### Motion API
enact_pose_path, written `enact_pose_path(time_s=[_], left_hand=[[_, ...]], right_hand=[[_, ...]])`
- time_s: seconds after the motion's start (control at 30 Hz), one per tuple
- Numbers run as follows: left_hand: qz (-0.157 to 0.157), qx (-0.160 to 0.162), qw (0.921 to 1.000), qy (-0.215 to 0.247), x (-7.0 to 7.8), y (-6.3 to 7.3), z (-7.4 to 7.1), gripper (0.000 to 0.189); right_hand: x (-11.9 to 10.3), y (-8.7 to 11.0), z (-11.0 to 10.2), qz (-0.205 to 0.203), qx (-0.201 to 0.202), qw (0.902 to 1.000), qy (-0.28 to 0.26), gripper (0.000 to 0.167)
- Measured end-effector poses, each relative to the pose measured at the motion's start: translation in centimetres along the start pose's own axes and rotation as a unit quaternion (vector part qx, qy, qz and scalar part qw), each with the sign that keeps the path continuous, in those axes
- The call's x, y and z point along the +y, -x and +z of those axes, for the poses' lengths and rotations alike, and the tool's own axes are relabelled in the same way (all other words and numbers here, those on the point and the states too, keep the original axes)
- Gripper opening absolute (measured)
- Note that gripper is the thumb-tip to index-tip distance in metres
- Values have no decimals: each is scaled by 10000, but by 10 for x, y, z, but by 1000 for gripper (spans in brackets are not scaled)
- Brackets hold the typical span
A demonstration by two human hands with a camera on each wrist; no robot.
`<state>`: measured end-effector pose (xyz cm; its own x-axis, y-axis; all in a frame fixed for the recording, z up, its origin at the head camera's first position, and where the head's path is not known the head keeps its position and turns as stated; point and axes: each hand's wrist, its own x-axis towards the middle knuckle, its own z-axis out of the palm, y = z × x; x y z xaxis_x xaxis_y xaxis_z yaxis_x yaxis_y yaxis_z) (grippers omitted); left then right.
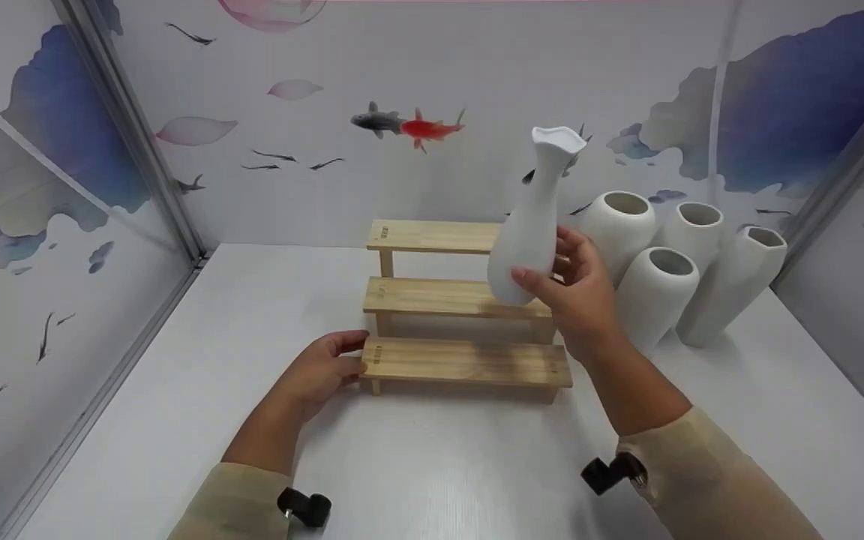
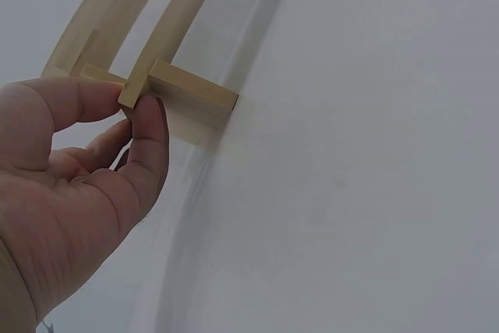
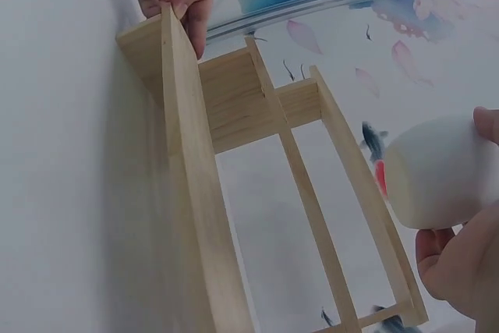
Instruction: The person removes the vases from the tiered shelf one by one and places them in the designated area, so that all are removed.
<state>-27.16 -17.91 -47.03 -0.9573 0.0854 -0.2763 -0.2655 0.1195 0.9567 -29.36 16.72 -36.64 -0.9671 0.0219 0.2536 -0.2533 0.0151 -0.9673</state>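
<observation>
A white vase (image 1: 528, 240) with a wavy rim and narrow neck is held by my right hand (image 1: 588, 300), slightly tilted, above the right part of a three-tier wooden stand (image 1: 439, 361). In the right wrist view the rounded base of the vase (image 3: 437, 173) shows between the thumb and fingers, apart from the stand. My left hand (image 1: 325, 373) pinches the left end of the lowest shelf. The left wrist view shows thumb and fingers on either side of that board (image 2: 139, 83), above its short leg (image 2: 195, 90).
Several other white vases stand grouped at the right: a wide one (image 1: 619, 232), a small one (image 1: 694, 225), a rounded one (image 1: 657, 296) and a tall faceted one (image 1: 736, 285). The white tabletop (image 1: 432, 465) is bounded by printed wall panels (image 1: 432, 45) with metal corner posts.
</observation>
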Motion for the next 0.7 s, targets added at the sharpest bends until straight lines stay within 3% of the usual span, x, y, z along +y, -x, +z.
enact_pose_path(time_s=[0.47, 0.7], left_hand=[[-33, 54, 10000, -59, 1, -1, 1, 55], [-73, 72, 9999, -31, 2, -2, 1, 57]], right_hand=[[15, 33, -24, 223, -2, 9993, -317, 74], [21, 41, -39, 282, 42, 9995, -137, 75]])
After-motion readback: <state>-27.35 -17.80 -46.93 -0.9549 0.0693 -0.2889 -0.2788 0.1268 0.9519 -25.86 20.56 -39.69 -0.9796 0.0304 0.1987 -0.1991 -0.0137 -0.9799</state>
